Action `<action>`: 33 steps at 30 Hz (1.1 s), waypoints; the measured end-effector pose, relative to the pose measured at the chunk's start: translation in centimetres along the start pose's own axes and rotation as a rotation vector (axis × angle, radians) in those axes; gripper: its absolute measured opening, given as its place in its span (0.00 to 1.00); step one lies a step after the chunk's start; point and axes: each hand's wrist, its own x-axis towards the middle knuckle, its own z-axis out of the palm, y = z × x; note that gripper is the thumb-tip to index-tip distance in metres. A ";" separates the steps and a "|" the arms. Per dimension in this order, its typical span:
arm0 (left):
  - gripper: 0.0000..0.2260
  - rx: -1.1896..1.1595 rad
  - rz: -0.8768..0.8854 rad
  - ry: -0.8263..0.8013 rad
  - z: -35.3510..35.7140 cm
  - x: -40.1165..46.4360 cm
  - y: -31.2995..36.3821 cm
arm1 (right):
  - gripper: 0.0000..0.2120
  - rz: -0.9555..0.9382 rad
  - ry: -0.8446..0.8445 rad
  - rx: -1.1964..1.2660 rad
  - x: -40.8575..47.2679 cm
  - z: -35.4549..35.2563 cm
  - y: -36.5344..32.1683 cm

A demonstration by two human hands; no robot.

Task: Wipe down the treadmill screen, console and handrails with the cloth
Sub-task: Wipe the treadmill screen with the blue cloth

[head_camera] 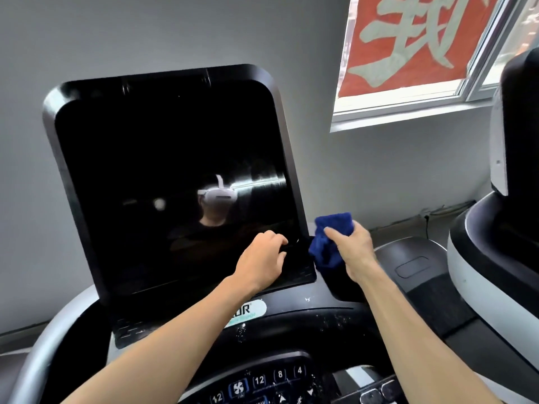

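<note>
Right hand [354, 252] is bunching the blue cloth [329, 240] in a clenched grip beside the screen [163, 170], lower right corner; left hand [262, 258] is resting curled fingers there, grasping nothing. Cloth probably soft, light, best gathered mid-fold.

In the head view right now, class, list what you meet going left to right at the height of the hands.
Screen → left hand → cloth → right hand → second machine.
</note>
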 end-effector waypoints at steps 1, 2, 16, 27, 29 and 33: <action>0.15 0.101 0.072 -0.021 0.4 -0.2 -0.3 | 0.09 -0.050 0.051 -0.069 0.4 -0.1 -0.1; 0.16 0.213 0.144 -0.032 0.7 -0.3 -0.6 | 0.09 -0.113 0.091 -0.164 0.6 0.0 -0.1; 0.20 0.786 0.386 -0.068 2.7 0.2 -3.2 | 0.09 -0.309 -0.004 -0.184 0.1 7.1 5.7; 0.22 0.848 0.443 -0.103 1.7 0.7 -3.6 | 0.25 -0.226 0.172 -0.084 3.5 9.5 3.1; 0.22 0.857 0.458 -0.098 1.7 0.8 -4.0 | 0.23 -0.227 0.156 -0.063 2.7 9.2 4.1; 0.23 0.862 0.462 -0.119 1.5 1.0 -4.7 | 0.22 -0.255 0.172 -0.108 1.6 9.1 4.8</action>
